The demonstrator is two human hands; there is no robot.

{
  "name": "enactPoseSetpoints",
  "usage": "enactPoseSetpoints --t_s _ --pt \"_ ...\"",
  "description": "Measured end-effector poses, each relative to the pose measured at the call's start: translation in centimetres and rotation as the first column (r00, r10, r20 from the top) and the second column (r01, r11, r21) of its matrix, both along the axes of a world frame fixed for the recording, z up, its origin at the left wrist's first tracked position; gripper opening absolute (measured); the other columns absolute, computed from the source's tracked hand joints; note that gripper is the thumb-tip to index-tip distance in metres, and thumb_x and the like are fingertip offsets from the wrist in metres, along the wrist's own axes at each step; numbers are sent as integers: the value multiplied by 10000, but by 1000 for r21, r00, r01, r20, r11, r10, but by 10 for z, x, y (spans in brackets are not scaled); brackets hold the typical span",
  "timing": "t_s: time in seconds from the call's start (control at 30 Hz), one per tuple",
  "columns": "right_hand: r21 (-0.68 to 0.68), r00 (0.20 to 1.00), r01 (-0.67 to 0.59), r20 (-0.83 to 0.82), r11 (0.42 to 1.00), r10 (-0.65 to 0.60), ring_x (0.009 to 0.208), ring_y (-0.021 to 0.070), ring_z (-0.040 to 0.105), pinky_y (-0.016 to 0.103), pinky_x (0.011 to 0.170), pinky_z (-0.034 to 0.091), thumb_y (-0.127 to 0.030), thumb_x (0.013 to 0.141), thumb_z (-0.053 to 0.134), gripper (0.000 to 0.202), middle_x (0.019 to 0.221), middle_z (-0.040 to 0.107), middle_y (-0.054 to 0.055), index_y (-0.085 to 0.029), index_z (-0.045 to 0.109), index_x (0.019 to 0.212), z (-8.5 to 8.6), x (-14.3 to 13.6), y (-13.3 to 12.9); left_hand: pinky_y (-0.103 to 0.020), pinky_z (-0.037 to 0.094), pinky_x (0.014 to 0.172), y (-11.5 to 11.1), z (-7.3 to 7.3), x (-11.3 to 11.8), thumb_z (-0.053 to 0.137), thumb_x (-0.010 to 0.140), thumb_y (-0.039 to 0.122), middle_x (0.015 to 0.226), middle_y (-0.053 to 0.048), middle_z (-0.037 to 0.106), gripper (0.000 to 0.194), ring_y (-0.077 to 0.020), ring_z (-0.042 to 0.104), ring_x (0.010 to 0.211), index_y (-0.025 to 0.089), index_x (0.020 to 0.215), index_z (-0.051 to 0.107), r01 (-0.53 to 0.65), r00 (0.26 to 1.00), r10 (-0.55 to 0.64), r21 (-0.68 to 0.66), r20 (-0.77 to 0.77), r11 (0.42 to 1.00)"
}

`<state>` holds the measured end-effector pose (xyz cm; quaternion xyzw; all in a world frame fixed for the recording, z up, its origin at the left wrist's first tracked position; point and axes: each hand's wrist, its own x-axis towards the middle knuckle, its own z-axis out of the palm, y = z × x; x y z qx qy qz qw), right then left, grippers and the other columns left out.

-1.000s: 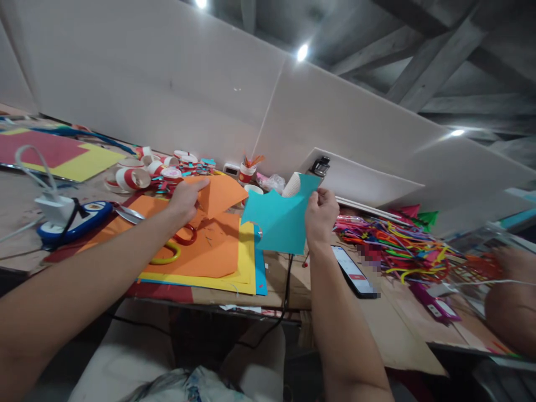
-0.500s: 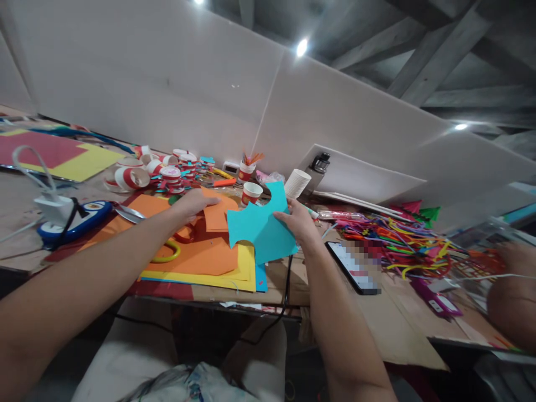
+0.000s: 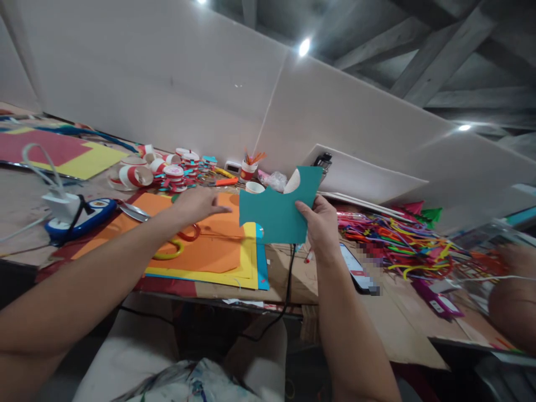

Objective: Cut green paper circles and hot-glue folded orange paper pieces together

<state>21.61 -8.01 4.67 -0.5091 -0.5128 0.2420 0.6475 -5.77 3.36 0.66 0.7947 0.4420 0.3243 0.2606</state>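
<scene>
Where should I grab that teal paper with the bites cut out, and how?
Probably pinch the teal paper by its left edge, coming from the left, with a front-and-back squeeze. It's a flat sheet held up, and that edge is free, while the right hand grips the opposite side. The curved cut-outs along the top look more awkward.

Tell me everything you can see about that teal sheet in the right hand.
The teal sheet looks like plain paper or thin card, matte and one solid colour. Curved bites scallop its top edge, leaving a tall corner at upper right; another curve notches the lower left. It is held up above the worktable, one face toward the camera. The right hand grips its right side, thumb on the near face. Behind it, white cups are partly hidden.
</scene>
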Motion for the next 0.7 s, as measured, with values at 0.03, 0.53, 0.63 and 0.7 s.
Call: enactPoseSetpoints --t_s 0.03,0.53,0.63,0.7 --pt "49 999 31 17 998 -32 722 163 647 316 715 535 -336 689 752 304 844 722 0 -201 659 945 2 -2 -4 -282 376 635 -11 6 4 745 637 564 574 -40 572 402 -232 589 698 212 550 571 151 985 -150 3 -84 989" --pt "253 983 108 116 962 -140 703 136 599 276 691 505 -306 761 722 147 792 663 -10 -221 642 851 11 -19 -46 -310 389 921 -71 6 21 704 698 487 1187 -105 553 527 -254 508 1075 184 1106 565 826 465 -774 -103 -431 554" --pt "284 975 129 139 950 -174 708 131 600 262 683 500 -295 757 727 155 792 663 -14 -216 652 866 14 -20 -52 -333 407 917 -78 16 22 669 744 416 1171 -104 583 406 -254 528 1059 189 1070 586 826 458 -726 -55 -514 560" --pt "292 971 135 150 947 -185 706 126 599 255 679 498 -293 748 737 165 783 661 -18 -209 659 866 15 -20 -54 -321 427 885 -83 21 23 644 763 367 1134 -80 607 322 -230 557 1009 200 1035 599 820 464 -690 -25 -556 571"
